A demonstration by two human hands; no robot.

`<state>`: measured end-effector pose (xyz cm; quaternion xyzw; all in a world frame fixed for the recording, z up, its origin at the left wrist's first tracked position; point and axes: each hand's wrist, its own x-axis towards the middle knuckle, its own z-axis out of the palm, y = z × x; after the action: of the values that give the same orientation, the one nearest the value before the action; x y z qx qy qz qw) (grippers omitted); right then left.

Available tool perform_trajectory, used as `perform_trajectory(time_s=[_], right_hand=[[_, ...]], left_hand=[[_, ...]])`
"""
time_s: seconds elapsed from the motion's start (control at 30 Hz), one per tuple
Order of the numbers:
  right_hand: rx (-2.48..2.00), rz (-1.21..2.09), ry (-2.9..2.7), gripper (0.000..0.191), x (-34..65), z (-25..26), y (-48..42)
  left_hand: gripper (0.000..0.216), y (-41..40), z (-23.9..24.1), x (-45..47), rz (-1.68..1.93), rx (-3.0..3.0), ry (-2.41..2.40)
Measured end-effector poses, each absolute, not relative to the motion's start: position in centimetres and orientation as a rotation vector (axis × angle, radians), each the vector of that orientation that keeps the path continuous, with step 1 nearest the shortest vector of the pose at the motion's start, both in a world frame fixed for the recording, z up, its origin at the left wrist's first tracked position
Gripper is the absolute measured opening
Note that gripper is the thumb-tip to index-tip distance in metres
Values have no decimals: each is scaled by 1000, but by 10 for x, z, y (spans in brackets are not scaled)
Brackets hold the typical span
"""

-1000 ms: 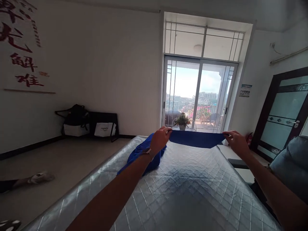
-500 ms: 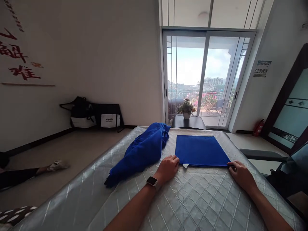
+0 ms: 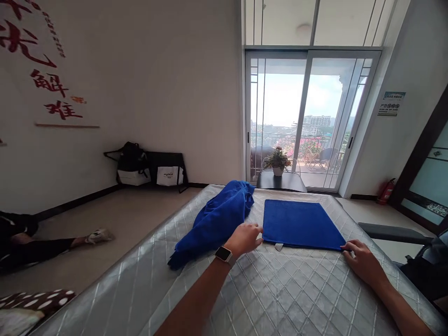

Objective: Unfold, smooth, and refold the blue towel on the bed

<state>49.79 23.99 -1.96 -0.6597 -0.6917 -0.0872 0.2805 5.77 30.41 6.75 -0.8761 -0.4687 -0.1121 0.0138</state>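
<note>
A folded blue cloth (image 3: 301, 224), with a small white tag at its near edge, lies flat on a silvery quilted cover (image 3: 280, 289). My left hand (image 3: 244, 239), below a wristwatch (image 3: 224, 255), hovers just off its near left corner, thumb and fingers apart and holding nothing. At the near right corner, my right hand (image 3: 360, 257) has thumb and fingertips closed on the cloth's edge. A second blue cloth (image 3: 213, 221) sits in a loose, crumpled heap to the left, beyond my left hand.
Past the far edge stands a dark chair (image 3: 280, 182) with a potted plant (image 3: 278, 161) on it, before sliding glass doors. A person's leg (image 3: 59, 247) stretches across the floor at left. Bags (image 3: 133, 163) rest by the wall; a black armrest (image 3: 395, 233) is at right.
My left hand has let go of the near left corner and drawn slightly away. My right hand stays at the right corner. The view has turned a little to the left.
</note>
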Motion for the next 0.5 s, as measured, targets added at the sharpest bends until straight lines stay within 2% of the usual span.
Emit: perform_trajectory(time_s=[0.2, 0.33, 0.5], right_hand=[[-1756, -227, -1843, 31, 504, -24, 241], [-1764, -182, -1839, 30, 505, -23, 240], [-1813, -148, -1801, 32, 505, -23, 239]], left_hand=[[20, 316, 105, -20, -247, -2361, -1942], [20, 320, 103, -43, -157, -2284, -2117], [9, 321, 104, -40, -246, -2263, -2157]])
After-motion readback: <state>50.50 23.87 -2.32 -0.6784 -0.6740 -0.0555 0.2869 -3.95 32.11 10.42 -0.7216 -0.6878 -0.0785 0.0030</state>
